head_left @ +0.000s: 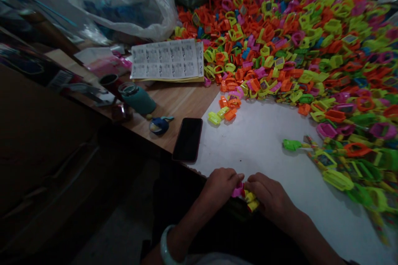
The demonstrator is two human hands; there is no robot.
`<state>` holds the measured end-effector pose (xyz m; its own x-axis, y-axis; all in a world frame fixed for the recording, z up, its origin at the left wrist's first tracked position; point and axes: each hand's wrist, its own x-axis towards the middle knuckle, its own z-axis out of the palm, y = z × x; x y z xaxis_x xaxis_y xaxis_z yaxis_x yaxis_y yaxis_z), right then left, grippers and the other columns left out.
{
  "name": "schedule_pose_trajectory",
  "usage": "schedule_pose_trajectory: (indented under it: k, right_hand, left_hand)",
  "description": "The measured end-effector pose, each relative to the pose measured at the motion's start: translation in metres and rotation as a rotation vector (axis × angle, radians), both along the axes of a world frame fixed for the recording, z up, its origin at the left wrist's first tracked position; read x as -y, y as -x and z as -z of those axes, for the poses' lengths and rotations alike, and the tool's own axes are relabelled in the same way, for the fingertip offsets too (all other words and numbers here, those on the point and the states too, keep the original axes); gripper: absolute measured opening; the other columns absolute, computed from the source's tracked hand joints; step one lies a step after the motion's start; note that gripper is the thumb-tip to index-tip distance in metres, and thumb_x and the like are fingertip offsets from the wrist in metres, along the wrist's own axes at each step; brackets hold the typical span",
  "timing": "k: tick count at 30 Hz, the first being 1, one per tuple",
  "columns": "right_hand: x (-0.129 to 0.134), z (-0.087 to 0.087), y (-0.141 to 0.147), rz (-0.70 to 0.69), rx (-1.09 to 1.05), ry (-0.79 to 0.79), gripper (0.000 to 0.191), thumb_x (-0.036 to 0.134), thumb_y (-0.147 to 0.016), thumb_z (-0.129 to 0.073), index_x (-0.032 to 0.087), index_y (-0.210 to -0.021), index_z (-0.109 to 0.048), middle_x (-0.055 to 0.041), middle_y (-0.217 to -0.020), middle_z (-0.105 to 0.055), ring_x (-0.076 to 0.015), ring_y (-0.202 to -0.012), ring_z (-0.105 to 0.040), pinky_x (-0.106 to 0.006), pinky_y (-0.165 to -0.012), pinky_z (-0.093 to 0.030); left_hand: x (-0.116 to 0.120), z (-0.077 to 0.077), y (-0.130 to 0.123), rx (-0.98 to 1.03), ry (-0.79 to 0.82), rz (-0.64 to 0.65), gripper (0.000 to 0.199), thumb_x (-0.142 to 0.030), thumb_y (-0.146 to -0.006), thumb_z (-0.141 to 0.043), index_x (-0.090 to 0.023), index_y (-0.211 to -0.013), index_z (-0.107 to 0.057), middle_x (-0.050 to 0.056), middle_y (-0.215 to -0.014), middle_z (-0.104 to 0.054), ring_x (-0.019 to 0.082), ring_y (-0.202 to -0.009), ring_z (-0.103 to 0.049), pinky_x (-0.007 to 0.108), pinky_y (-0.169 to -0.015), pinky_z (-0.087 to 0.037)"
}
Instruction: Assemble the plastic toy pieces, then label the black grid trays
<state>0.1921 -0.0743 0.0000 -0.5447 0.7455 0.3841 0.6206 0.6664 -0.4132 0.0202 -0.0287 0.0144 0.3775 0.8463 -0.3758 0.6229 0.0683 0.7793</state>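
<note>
At the table's near edge, my left hand [219, 184] is closed on a small pink plastic piece [238, 191]. My right hand [271, 193] is beside it, fingers wrapped round small yellow tube-like pieces with red ends [251, 201]. The two hands almost meet, and the pink and yellow parts sit close together between them. Whether they are joined is hidden by the fingers. Ahead of the hands lies a white sheet [245, 145]. A green plastic piece with a stick-like tail [292, 145] rests on it to the right.
A large heap of bright plastic toy-watch-like pieces [267, 45] covers the back and right. A black phone [188, 139] lies left of the hands. Beyond are a teal-covered jar [138, 98], a blue trinket [159, 125], printed label sheets [166, 60] and a white plastic bag [124, 4].
</note>
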Motion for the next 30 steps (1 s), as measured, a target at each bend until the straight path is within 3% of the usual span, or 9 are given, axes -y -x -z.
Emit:
schedule_pose_trajectory:
  k: [6, 8, 11, 14, 17, 19, 22, 25, 30]
  right_hand:
    - [0.003, 0.002, -0.024, 0.134, -0.072, 0.037, 0.015, 0.021, -0.091, -0.041, 0.02, -0.091, -0.057, -0.0047, -0.08, -0.063, -0.0141, -0.07, -0.058, -0.024, -0.059, -0.047]
    - [0.002, -0.01, -0.049, 0.384, -0.092, -0.031, 0.016, 0.031, -0.089, -0.048, 0.02, -0.092, -0.059, -0.0051, -0.085, -0.066, -0.0162, -0.076, -0.062, -0.026, -0.063, -0.049]
    - [0.003, -0.032, -0.089, 0.981, -0.106, -0.187, 0.037, 0.049, -0.081, -0.056, 0.017, -0.099, -0.062, -0.0111, -0.098, -0.067, -0.0246, -0.086, -0.064, -0.033, -0.066, -0.048]
    - [0.002, -0.037, -0.106, 1.308, -0.11, -0.171, 0.05, 0.059, -0.077, -0.055, 0.015, -0.099, -0.065, -0.0145, -0.097, -0.068, -0.0286, -0.083, -0.063, -0.035, -0.062, -0.045]
    - [-0.003, -0.021, -0.09, 1.263, -0.165, -0.044, 0.053, 0.066, -0.07, -0.058, 0.017, -0.089, -0.063, -0.0093, -0.079, -0.067, -0.0231, -0.066, -0.061, -0.031, -0.054, -0.042]
    - [-0.009, -0.008, -0.068, 1.156, -0.206, 0.073, 0.051, 0.067, -0.069, -0.058, 0.019, -0.085, -0.059, -0.0051, -0.072, -0.064, -0.0199, -0.06, -0.058, -0.029, -0.052, -0.042]
    - [-0.018, -0.001, -0.036, 0.931, -0.302, 0.277, 0.043, 0.059, -0.076, -0.056, 0.02, -0.094, -0.055, -0.0024, -0.075, -0.063, -0.0176, -0.063, -0.059, -0.027, -0.057, -0.045]
    - [-0.025, -0.004, -0.016, 0.668, -0.384, 0.441, 0.034, 0.047, -0.085, -0.05, 0.021, -0.106, -0.05, -0.0016, -0.083, -0.063, -0.0152, -0.07, -0.059, -0.025, -0.062, -0.046]
    - [-0.026, -0.007, -0.004, 0.406, -0.411, 0.5, 0.018, 0.037, -0.088, -0.048, 0.021, -0.094, -0.053, 0.0011, -0.08, -0.059, -0.0119, -0.069, -0.055, -0.022, -0.063, -0.045]
  left_hand:
    - [-0.013, -0.01, -0.001, -0.027, -0.049, 0.033, 0.052, -0.052, -0.089, -0.028, -0.017, -0.073, -0.062, 0.002, -0.063, -0.059, 0.015, -0.062, -0.053, 0.025, -0.058, -0.038]
    - [-0.035, -0.021, 0.005, -0.045, -0.211, -0.115, 0.047, -0.05, -0.09, -0.029, -0.016, -0.088, -0.062, 0.004, -0.08, -0.064, 0.016, -0.073, -0.058, 0.025, -0.067, -0.042]
    - [-0.083, -0.036, 0.011, -0.302, -0.443, -0.426, 0.039, -0.045, -0.09, -0.035, -0.015, -0.097, -0.06, 0.01, -0.1, -0.063, 0.019, -0.087, -0.061, 0.03, -0.077, -0.045]
    - [-0.128, -0.041, 0.006, -0.573, -0.367, -0.568, 0.045, -0.049, -0.088, -0.041, -0.01, -0.1, -0.059, 0.018, -0.102, -0.063, 0.028, -0.095, -0.062, 0.036, -0.077, -0.047]
    - [-0.147, -0.036, -0.004, -0.619, -0.313, -0.573, 0.041, -0.042, -0.083, -0.053, -0.006, -0.101, -0.058, 0.021, -0.102, -0.062, 0.03, -0.094, -0.063, 0.036, -0.075, -0.049]
    - [-0.14, -0.031, -0.009, -0.604, -0.334, -0.535, 0.032, -0.036, -0.083, -0.054, -0.009, -0.1, -0.059, 0.018, -0.102, -0.062, 0.028, -0.091, -0.063, 0.036, -0.074, -0.049]
    - [-0.107, -0.024, -0.006, -0.559, -0.553, -0.385, 0.021, -0.033, -0.082, -0.056, -0.015, -0.092, -0.061, 0.013, -0.104, -0.059, 0.028, -0.099, -0.058, 0.041, -0.083, -0.047]
    - [-0.067, -0.014, 0.003, -0.322, -0.763, -0.166, 0.013, -0.029, -0.08, -0.06, -0.017, -0.086, -0.06, 0.012, -0.116, -0.053, 0.028, -0.112, -0.049, 0.044, -0.095, -0.041]
    - [-0.021, 0.007, 0.013, 0.144, -0.524, 0.121, 0.007, -0.02, -0.082, -0.056, -0.019, -0.088, -0.053, 0.006, -0.114, -0.057, 0.016, -0.106, -0.054, 0.03, -0.091, -0.045]
